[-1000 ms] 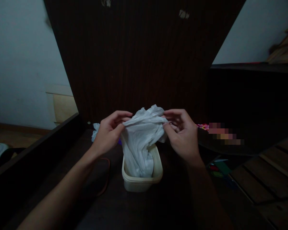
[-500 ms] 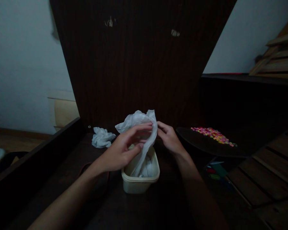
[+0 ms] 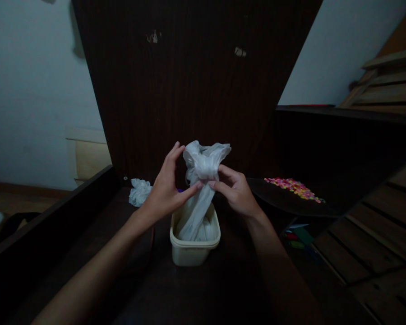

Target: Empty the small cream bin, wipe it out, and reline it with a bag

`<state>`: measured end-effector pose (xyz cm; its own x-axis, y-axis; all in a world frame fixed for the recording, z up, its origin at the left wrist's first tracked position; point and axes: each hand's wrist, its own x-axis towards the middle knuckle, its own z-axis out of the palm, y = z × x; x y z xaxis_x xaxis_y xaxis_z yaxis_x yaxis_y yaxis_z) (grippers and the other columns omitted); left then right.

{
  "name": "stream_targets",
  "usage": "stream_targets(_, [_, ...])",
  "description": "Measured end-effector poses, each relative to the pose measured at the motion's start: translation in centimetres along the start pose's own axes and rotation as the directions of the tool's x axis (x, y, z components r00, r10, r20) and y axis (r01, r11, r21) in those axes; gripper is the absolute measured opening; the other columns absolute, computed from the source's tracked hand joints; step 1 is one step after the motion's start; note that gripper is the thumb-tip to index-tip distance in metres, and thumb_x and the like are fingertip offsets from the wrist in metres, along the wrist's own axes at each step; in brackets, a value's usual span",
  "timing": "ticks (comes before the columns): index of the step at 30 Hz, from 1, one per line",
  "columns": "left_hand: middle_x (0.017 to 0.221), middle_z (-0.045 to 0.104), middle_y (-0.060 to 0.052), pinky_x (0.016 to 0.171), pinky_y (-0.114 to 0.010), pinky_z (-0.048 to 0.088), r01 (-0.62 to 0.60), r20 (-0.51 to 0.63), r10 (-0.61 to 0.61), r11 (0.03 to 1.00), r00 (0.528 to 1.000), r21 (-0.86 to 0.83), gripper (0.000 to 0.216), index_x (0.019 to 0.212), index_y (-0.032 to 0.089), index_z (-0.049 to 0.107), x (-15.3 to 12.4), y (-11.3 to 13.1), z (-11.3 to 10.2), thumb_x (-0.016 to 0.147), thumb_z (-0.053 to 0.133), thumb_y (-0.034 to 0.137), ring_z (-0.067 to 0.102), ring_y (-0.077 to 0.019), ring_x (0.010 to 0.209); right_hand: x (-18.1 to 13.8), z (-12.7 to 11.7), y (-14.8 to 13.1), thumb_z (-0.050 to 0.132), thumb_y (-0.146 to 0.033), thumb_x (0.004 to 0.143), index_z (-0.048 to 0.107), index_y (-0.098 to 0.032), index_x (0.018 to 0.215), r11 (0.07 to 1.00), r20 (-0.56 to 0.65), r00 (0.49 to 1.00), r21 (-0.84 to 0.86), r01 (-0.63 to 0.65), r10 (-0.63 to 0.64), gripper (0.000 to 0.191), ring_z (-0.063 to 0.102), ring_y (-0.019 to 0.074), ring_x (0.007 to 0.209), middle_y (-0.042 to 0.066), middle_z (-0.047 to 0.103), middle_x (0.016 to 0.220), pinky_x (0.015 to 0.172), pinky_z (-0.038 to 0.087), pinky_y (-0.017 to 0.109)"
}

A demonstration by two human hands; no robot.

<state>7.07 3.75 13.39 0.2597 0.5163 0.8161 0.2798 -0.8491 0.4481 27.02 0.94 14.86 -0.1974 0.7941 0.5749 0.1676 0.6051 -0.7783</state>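
Observation:
A thin white plastic bag [image 3: 199, 198] rises out of a cream plastic tub [image 3: 192, 248], its lower part lying inside. Higher up, the bag is wrapped round itself in a loose loop or knot, with its crumpled top flaring above. My right hand [image 3: 235, 192] pinches the right side of that loop between thumb and fingers. On the left, my left hand [image 3: 167, 187] is open, fingers raised and apart, its thumb tip touching the bag just below the loop. Beyond my left hand lies a second crumpled white bag [image 3: 140, 192].
A dark wooden panel [image 3: 189, 90] stands behind the tub, and a raised edge [image 3: 54, 207] runs along the left. On a dark shelf at the right lies a heap of small colourful pieces [image 3: 294, 187]. Wooden slats [image 3: 375, 239] are farther right.
The bag, earlier a long loose fold around my left fingers, is now bunched into a loop. My left fingers have come out and spread; my right hand now pinches the loop.

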Motion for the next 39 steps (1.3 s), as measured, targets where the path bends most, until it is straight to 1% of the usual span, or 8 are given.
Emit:
stream_targets(5, [0.127,0.067,-0.012,0.089,-0.036,0.057,0.178,0.089,-0.160,0.943,0.983,-0.280,0.050,0.131,0.019,0.053,0.4,-0.2,-0.8,0.085,0.071,0.024,0.068,-0.0242,0.110,0.0,0.5,-1.1,0.053,-0.014,0.082,0.074,-0.027,0.114,0.983,0.164,0.977,-0.100,0.155,-0.137,0.040,0.064,0.0228,0.117,0.004,0.067,0.131,0.089,0.057,0.036])
stream_targets(11, [0.086,0.069,-0.003,0.074,-0.028,0.055,0.217,-0.039,-0.249,0.902,0.968,-0.374,0.017,0.088,0.017,0.064,0.7,0.0,-0.6,0.078,0.074,0.026,0.067,-0.0169,0.081,0.9,2.5,-0.5,0.061,-0.012,0.084,0.070,-0.022,0.108,0.918,0.091,0.964,-0.295,0.264,-0.248,0.027,0.063,0.0208,0.110,0.008,0.063,0.119,0.088,0.055,0.034])
stream_targets(20, [0.084,0.065,0.000,0.076,-0.027,0.052,0.099,-0.161,-0.146,0.959,0.976,-0.267,0.012,0.088,0.018,0.063,0.4,-0.1,-2.1,0.079,0.070,0.019,0.063,-0.0142,0.078,0.6,2.0,-1.2,0.058,-0.013,0.089,0.069,-0.022,0.115,0.881,-0.019,0.958,-0.399,0.255,-0.286,0.029,0.063,0.0173,0.085,0.004,0.064,0.094,0.073,0.051,0.030])
stream_targets(24, [0.091,0.069,-0.002,0.075,-0.027,0.053,0.135,-0.192,-0.187,0.958,0.963,-0.252,0.022,0.097,0.019,0.065,-0.1,-1.1,-4.0,0.077,0.072,0.018,0.064,-0.0150,0.081,-1.2,0.1,-3.5,0.060,-0.013,0.089,0.066,-0.020,0.121,0.910,0.123,0.977,-0.358,0.209,-0.176,0.034,0.061,0.0150,0.077,0.002,0.066,0.091,0.067,0.049,0.028])
stream_targets(30, [0.122,0.072,-0.011,0.082,-0.030,0.059,0.205,0.189,-0.146,0.914,0.971,-0.351,0.051,0.125,0.020,0.065,-1.0,-0.6,-6.6,0.076,0.075,0.018,0.071,-0.0240,0.103,-2.8,-2.4,-6.1,0.065,-0.022,0.092,0.071,-0.020,0.112,0.899,0.561,0.826,-0.391,0.199,0.062,0.021,0.064,0.0139,0.072,0.000,0.072,0.085,0.063,0.049,0.025])
stream_targets(34, [0.126,0.072,-0.011,0.086,-0.031,0.059,0.203,0.546,-0.039,0.948,0.837,-0.243,0.060,0.139,0.024,0.057,-1.4,1.2,-6.8,0.082,0.071,0.015,0.072,-0.0260,0.108,-2.0,-2.0,-4.9,0.071,-0.022,0.086,0.066,-0.020,0.117,0.804,0.387,0.922,-0.553,0.218,0.016,0.031,0.059,0.0131,0.069,0.005,0.068,0.105,0.061,0.048,0.026])
stream_targets(37, [0.128,0.071,-0.010,0.087,-0.032,0.058,0.083,0.606,0.033,0.983,0.795,-0.162,0.069,0.148,0.025,0.047,-1.3,2.1,-6.1,0.083,0.067,0.015,0.072,-0.0260,0.109,-1.0,-0.8,-3.8,0.074,-0.013,0.077,0.058,-0.021,0.128,0.811,0.323,0.939,-0.515,0.277,-0.116,0.054,0.062,0.0157,0.082,0.009,0.062,0.121,0.070,0.051,0.028])
stream_targets(39, [0.132,0.068,-0.011,0.092,-0.034,0.056,-0.003,0.612,0.082,0.991,0.787,-0.130,0.071,0.149,0.024,0.046,-1.2,2.5,-5.6,0.081,0.067,0.018,0.070,-0.0272,0.112,-0.4,0.1,-3.4,0.070,-0.008,0.078,0.064,-0.019,0.116,0.812,0.383,0.907,-0.464,0.353,-0.176,0.040,0.064,0.0176,0.091,0.006,0.066,0.111,0.077,0.050,0.029])
